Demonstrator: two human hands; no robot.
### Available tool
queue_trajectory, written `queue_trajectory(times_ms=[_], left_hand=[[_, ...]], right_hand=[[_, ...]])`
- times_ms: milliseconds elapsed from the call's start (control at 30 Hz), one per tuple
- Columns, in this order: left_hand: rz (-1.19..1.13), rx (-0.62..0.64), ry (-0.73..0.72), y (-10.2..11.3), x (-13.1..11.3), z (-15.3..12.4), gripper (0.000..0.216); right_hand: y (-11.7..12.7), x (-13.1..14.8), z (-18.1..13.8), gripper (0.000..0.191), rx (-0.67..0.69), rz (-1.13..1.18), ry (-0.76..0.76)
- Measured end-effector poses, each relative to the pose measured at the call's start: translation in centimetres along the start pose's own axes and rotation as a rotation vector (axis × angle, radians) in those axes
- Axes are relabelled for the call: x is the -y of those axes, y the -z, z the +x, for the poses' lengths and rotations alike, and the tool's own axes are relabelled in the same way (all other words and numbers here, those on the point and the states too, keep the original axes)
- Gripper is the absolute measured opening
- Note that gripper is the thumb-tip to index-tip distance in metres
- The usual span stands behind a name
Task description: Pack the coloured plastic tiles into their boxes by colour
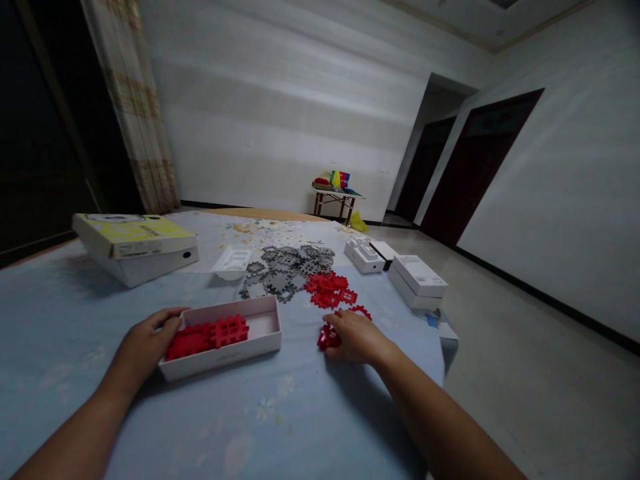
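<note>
We've got our left hand (pixel 145 340) on the left end of the open white box (pixel 225 362), thumb over the rim by the corner, fingers at the far wall; grip is on the box. Box sits slightly angled on the blue floral tablecloth (pixel 280 427). Inside it we see interlocking red plates (pixel 207 335), filling the left and middle; right end shows bare floor.

Our right hand (pixel 357 337) is right of the box, well apart from it, fingers and thumb curled around a glossy red piece (pixel 329 337). Can't tell if that's one part or several, or whether it's off the cloth.

Just beyond the right hand we have a loose red pile (pixel 327 291), touching the larger grey pile (pixel 290 267) to its left. White plastic tray (pixel 233 262) lies left of the grey. Yellow-topped box (pixel 137 243) is at far left; on the right, a white carton (pixel 365 255) and stacked white boxes (pixel 419 280) near the table edge.
</note>
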State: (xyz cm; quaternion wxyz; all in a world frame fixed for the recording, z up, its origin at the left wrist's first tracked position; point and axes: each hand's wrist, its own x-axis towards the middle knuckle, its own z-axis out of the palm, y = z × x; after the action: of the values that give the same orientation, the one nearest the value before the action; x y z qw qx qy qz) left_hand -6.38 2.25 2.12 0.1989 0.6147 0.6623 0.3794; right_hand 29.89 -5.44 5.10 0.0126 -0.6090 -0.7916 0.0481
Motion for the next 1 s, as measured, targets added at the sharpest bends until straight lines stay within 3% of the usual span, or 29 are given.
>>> queue_trajectory(times_ms=[400, 567, 667, 800, 1000], left_hand=[[-0.025, 0.036, 0.003, -0.1, 0.5, 0.0, 0.043], [-0.060, 0.056, 0.028, -0.2, 0.4, -0.1, 0.044], [-0.047, 0.052, 0.032, -0.1, 0.2, -0.3, 0.044], [-0.055, 0.040, -0.007, -0.2, 0.4, -0.2, 0.044], [-0.047, -0.010, -0.017, -0.5, 0.6, -0.1, 0.041]], right_hand=[[0.0, -0.8, 0.7, 0.071, 0.043, 0.195, 0.099], [2.3, 1.3, 3.0, 0.071, -0.178, 0.391, 0.223], [3.5, 3.8, 5.2, 0.072, -0.217, 0.448, 0.355], [3.9, 6.6, 8.1, 0.076, -0.123, 0.353, 0.452], [2.9, 8.4, 10.8, 0.073, 0.018, 0.020, 0.460]])
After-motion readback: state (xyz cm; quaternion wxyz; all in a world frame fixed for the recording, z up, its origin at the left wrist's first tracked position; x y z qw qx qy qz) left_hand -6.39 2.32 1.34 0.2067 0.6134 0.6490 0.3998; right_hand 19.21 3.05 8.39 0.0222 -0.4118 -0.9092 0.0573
